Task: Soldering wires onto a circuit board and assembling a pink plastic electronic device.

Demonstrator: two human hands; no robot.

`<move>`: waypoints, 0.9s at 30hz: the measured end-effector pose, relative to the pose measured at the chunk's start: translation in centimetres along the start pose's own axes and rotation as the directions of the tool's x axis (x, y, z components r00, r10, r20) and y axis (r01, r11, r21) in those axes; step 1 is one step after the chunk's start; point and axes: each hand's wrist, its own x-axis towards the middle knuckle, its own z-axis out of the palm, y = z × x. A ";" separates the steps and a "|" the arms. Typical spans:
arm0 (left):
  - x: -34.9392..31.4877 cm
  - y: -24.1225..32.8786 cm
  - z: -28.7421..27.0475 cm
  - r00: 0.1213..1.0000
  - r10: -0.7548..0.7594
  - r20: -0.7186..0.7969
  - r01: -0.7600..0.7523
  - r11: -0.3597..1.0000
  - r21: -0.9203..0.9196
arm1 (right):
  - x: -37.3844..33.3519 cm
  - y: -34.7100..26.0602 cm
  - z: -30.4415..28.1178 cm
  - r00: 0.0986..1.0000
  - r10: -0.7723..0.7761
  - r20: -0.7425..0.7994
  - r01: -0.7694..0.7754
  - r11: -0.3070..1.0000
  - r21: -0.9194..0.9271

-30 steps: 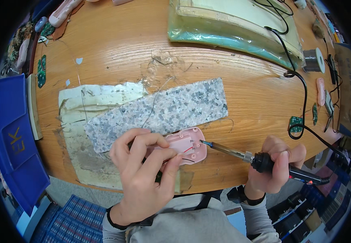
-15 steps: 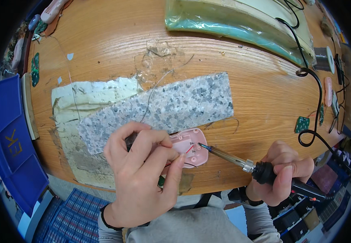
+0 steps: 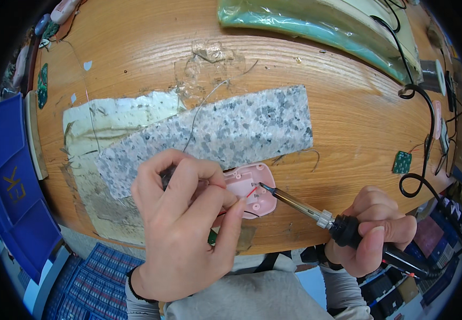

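My left hand (image 3: 185,218) is closed, pinching a thin red wire (image 3: 252,192) between thumb and fingertips. The wire's end lies over a pink plastic shell (image 3: 268,176), beside small metal tabs inside it. A black wire (image 3: 252,214) curves out from under my thumb across the shell's lower rim. Some dark thing sits within my curled fingers, mostly hidden. Under the hand, a bit of green circuit board (image 3: 212,236) peeks out. My right hand (image 3: 372,224) grips the black handle of a soldering iron (image 3: 300,205), its tip just above a tab, close to the wire's end.
A speckled grey slab (image 3: 241,125) lies beyond my left hand, over a stained sheet (image 3: 119,106). Thin grey wire (image 3: 195,120) crosses the slab. The iron's black cord (image 3: 432,120) loops at right, near a small green board (image 3: 401,162). A blue bin (image 3: 18,176) stands left.
The iron's tip has come slightly closer to the red wire's end and the metal tab. My left hand keeps its pinch. The whole view has shifted a little.
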 end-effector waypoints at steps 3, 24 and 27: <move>0.0 -0.4 0.1 1.000 0.014 -0.016 -0.014 1.000 -0.003 | -0.3 0.4 0.1 0.999 -0.047 -0.015 0.047 0.999 -0.010; 0.4 -0.3 -0.2 0.999 0.032 0.021 -0.032 0.999 0.029 | -0.2 0.3 -0.4 0.993 -0.020 0.114 0.028 0.997 -0.071; 0.5 -0.2 -0.3 0.999 0.023 0.022 -0.023 0.999 0.022 | -0.3 0.2 -0.2 0.996 -0.010 0.084 0.018 0.995 -0.096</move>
